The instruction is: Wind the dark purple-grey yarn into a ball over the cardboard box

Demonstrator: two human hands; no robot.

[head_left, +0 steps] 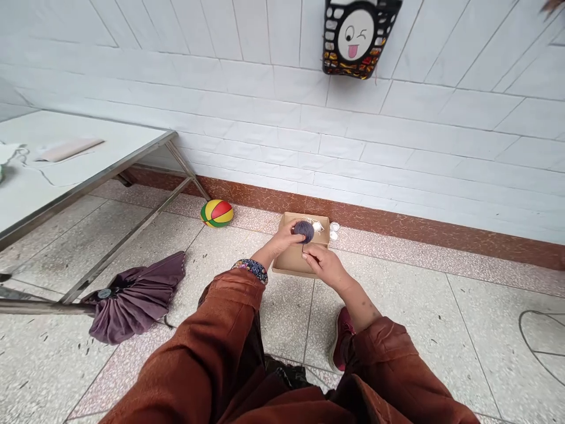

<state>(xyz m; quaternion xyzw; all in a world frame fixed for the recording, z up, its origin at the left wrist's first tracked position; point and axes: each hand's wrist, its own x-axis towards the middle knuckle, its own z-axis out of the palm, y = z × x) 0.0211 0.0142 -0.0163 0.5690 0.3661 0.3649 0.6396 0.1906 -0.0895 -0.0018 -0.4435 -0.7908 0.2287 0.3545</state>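
Note:
My left hand (285, 237) is closed around a ball of dark grey-purple yarn (304, 231), held in the air in front of me. Just below and to the right, my right hand (323, 264) pinches a strand of that yarn between thumb and fingers. Behind both hands, an open cardboard box (291, 263) lies on the floor near the wall. Some white string or small white item (317, 226) shows inside its far part, partly covered by the yarn ball.
White round pieces (334, 230) lie right of the box. A striped ball (216, 213) and a folded purple umbrella (136, 297) are on the floor to the left. A metal-framed table (132, 159) stands at left. A black basket (359, 38) hangs on the wall.

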